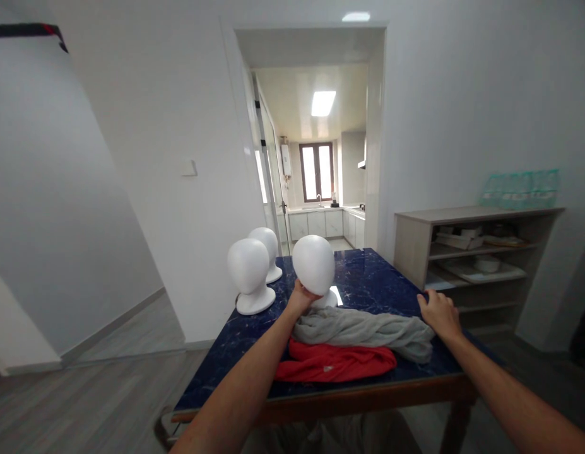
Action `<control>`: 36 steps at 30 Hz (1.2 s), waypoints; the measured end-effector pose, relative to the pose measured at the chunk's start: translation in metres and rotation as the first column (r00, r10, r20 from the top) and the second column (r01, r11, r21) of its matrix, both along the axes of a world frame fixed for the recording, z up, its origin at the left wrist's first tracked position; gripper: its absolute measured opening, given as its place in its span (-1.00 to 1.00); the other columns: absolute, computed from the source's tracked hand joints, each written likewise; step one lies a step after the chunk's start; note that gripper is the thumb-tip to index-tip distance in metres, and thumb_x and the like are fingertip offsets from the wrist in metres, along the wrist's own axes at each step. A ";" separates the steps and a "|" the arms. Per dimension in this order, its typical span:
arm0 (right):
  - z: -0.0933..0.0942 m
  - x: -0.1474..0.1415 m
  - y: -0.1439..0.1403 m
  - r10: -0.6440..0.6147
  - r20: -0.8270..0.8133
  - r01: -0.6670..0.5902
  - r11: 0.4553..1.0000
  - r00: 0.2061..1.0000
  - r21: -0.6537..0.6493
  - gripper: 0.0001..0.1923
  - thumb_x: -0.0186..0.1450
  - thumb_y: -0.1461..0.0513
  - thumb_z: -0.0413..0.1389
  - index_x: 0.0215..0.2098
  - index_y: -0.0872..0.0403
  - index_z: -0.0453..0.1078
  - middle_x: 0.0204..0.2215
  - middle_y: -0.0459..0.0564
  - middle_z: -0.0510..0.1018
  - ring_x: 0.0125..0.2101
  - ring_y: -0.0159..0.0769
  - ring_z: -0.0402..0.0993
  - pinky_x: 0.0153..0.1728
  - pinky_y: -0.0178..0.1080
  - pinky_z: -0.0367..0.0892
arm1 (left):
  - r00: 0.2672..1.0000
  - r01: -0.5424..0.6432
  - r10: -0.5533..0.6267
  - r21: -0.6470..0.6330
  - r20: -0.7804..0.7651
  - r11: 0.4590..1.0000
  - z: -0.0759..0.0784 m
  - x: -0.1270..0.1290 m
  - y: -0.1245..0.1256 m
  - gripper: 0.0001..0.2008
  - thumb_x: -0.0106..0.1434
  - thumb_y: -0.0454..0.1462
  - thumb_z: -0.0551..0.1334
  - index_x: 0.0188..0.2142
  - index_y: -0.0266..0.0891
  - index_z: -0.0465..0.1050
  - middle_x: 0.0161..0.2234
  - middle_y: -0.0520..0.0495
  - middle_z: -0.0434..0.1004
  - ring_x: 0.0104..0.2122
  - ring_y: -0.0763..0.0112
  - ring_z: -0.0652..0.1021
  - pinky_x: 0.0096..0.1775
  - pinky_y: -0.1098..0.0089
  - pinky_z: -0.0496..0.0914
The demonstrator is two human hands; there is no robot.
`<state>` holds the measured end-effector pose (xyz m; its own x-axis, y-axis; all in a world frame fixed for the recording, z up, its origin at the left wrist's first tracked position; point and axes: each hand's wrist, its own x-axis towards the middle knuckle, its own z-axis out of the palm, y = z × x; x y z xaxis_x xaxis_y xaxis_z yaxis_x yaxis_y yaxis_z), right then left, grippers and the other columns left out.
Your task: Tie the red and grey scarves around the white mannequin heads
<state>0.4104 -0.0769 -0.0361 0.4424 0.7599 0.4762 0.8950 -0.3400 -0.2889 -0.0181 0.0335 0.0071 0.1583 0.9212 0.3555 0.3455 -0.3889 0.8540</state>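
A white foam mannequin head [313, 263] stands near the middle of the blue table. My left hand [303, 297] is closed around its neck, with part of the fingers hidden behind it. My right hand [440, 310] rests on the table's right edge, holding nothing, its fingers slightly bent and apart. Beside it lies a twisted grey cloth [363, 326], stretched across the table in front of the held head. A folded red cloth [339, 362] with a small pale mark lies nearer to me. Two more white mannequin heads, one in front [248, 268] and one behind [265, 246], stand upright at the left.
The table [377, 277] has a dark blue marbled top and a wooden front edge. On the right, a low shelf unit [410, 249] holds trays and a bowl, with wrapped bottles [522, 189] on top. Beyond the table, a doorway opens to a kitchen.
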 end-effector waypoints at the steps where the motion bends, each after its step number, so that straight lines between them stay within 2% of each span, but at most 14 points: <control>1: 0.001 -0.001 0.001 -0.005 -0.001 0.005 1.000 1.000 -0.017 -0.44 0.52 -0.01 -0.14 0.22 0.16 0.41 0.05 0.33 0.55 0.05 0.14 0.46 -0.02 0.02 0.34 | 1.000 -0.026 0.026 -0.003 0.014 1.000 0.000 0.003 0.001 0.11 0.01 -0.24 0.57 0.41 -0.24 -0.01 0.32 -0.46 0.37 0.22 0.01 0.53 0.21 -0.01 0.42; 3: 0.002 -0.003 0.002 -0.009 -0.004 0.009 0.999 1.000 -0.048 -0.45 0.52 -0.01 -0.13 0.23 0.15 0.40 0.05 0.33 0.55 0.04 0.14 0.46 -0.02 0.03 0.34 | 0.995 -0.071 0.072 -0.019 0.062 0.997 0.006 0.004 0.000 0.03 0.00 -0.27 0.56 0.36 -0.30 0.07 0.26 -0.48 0.44 0.15 0.00 0.58 0.18 0.01 0.45; 5: 0.002 -0.003 0.002 -0.001 0.000 0.001 0.998 1.000 -0.066 -0.45 0.52 -0.02 -0.11 0.24 0.15 0.39 0.06 0.33 0.54 0.05 0.15 0.46 -0.02 0.04 0.35 | 0.990 -0.101 0.099 0.014 0.103 0.995 0.021 -0.001 -0.006 -0.01 -0.01 -0.27 0.57 0.33 -0.29 0.14 0.24 -0.45 0.47 0.16 -0.03 0.57 0.20 0.02 0.43; 9: 0.004 -0.005 -0.003 0.013 -0.008 -0.013 0.997 1.000 -0.081 -0.44 0.51 -0.02 -0.10 0.23 0.17 0.40 0.07 0.37 0.53 0.05 0.17 0.45 -0.03 0.05 0.34 | 0.988 -0.079 0.037 0.291 0.147 0.954 0.078 -0.023 -0.039 -0.04 0.00 -0.19 0.57 0.33 -0.23 0.22 0.29 -0.34 0.44 0.27 -0.02 0.47 0.31 0.03 0.31; 12: 0.006 -0.009 -0.006 0.000 0.006 0.000 0.997 1.000 -0.073 -0.44 0.51 -0.02 -0.09 0.23 0.19 0.41 0.07 0.38 0.53 0.05 0.17 0.44 -0.03 0.04 0.32 | 0.997 -0.048 0.015 0.420 0.082 0.906 0.119 -0.056 -0.079 -0.06 0.03 -0.07 0.56 0.32 -0.29 0.26 0.23 -0.34 0.50 0.23 -0.04 0.49 0.30 -0.02 0.32; 14: 0.006 -0.013 -0.009 0.007 0.046 -0.004 0.998 0.999 -0.066 -0.46 0.51 0.00 -0.08 0.21 0.21 0.42 0.06 0.39 0.53 0.05 0.17 0.43 -0.03 0.03 0.31 | 1.000 -0.029 0.028 0.412 0.008 0.911 0.133 -0.088 -0.109 -0.02 -0.02 -0.02 0.58 0.30 -0.33 0.31 0.21 -0.35 0.52 0.24 -0.10 0.48 0.29 -0.05 0.33; 15: 0.006 -0.015 -0.010 0.017 0.071 -0.013 0.998 0.997 -0.063 -0.47 0.51 0.01 -0.07 0.20 0.22 0.42 0.05 0.39 0.53 0.04 0.17 0.42 -0.03 0.03 0.30 | 0.999 -0.033 0.045 0.380 -0.023 0.925 0.134 -0.107 -0.125 -0.03 -0.07 0.00 0.59 0.27 -0.33 0.36 0.19 -0.35 0.54 0.23 -0.14 0.48 0.28 -0.07 0.35; 17: 0.006 -0.019 -0.012 0.037 0.121 -0.031 0.998 0.992 -0.050 -0.49 0.51 0.03 -0.07 0.18 0.23 0.42 0.02 0.39 0.54 0.03 0.17 0.42 -0.03 0.04 0.29 | 0.993 -0.098 0.113 0.265 -0.043 0.959 0.125 -0.147 -0.154 -0.11 -0.04 0.05 0.56 0.21 -0.30 0.45 0.19 -0.32 0.55 0.22 -0.18 0.50 0.27 -0.07 0.37; 19: 0.005 -0.022 -0.012 0.041 0.153 -0.036 0.999 0.987 -0.034 -0.50 0.51 0.05 -0.07 0.17 0.25 0.42 0.00 0.39 0.54 0.01 0.17 0.43 -0.05 0.04 0.29 | 0.977 -0.196 0.207 0.155 -0.060 0.968 0.107 -0.187 -0.175 -0.14 -0.06 0.09 0.55 0.17 -0.26 0.50 0.19 -0.30 0.57 0.21 -0.22 0.51 0.27 -0.11 0.37; 23: 0.003 -0.023 -0.011 0.025 0.185 -0.021 0.999 0.982 -0.024 -0.51 0.52 0.05 -0.07 0.14 0.24 0.42 -0.02 0.38 0.54 -0.01 0.17 0.44 -0.08 0.02 0.29 | 0.942 -0.323 0.324 0.023 -0.087 0.946 0.066 -0.239 -0.190 -0.15 -0.08 0.15 0.51 0.13 -0.23 0.54 0.17 -0.29 0.59 0.19 -0.23 0.54 0.26 -0.16 0.36; 26: 0.000 -0.020 -0.009 0.016 0.196 -0.011 1.000 0.980 -0.028 -0.52 0.52 0.04 -0.06 0.14 0.23 0.42 -0.03 0.36 0.54 -0.01 0.16 0.44 -0.09 0.01 0.29 | 0.933 -0.347 0.346 0.007 -0.101 0.938 0.045 -0.253 -0.187 -0.15 -0.11 0.15 0.52 0.11 -0.23 0.55 0.14 -0.30 0.61 0.19 -0.23 0.54 0.26 -0.15 0.36; 29: -0.001 -0.017 -0.007 0.015 0.211 -0.008 0.999 0.977 -0.033 -0.53 0.52 0.04 -0.07 0.13 0.22 0.42 -0.03 0.34 0.54 -0.02 0.15 0.45 -0.10 0.00 0.30 | 0.934 -0.336 0.332 -0.009 -0.130 0.942 0.031 -0.257 -0.184 -0.14 -0.09 0.17 0.50 0.13 -0.22 0.54 0.15 -0.31 0.60 0.19 -0.22 0.54 0.25 -0.14 0.38; 33: -0.001 -0.016 -0.007 0.027 0.220 -0.016 0.998 0.975 -0.053 -0.53 0.52 0.04 -0.06 0.13 0.23 0.41 -0.03 0.35 0.54 -0.03 0.14 0.46 -0.10 -0.01 0.31 | 0.934 -0.316 0.304 -0.041 -0.189 0.948 0.020 -0.260 -0.180 -0.12 -0.02 0.23 0.45 0.15 -0.27 0.53 0.18 -0.35 0.57 0.22 -0.22 0.51 0.29 -0.12 0.34; 36: 0.001 -0.018 -0.010 0.021 0.223 -0.011 0.999 0.975 -0.044 -0.53 0.53 0.04 -0.07 0.12 0.23 0.41 -0.04 0.35 0.54 -0.03 0.14 0.46 -0.10 -0.01 0.32 | 0.938 -0.304 0.282 -0.089 -0.200 0.948 0.018 -0.262 -0.182 -0.13 0.00 0.25 0.41 0.15 -0.27 0.53 0.13 -0.36 0.61 0.19 -0.21 0.53 0.28 -0.12 0.34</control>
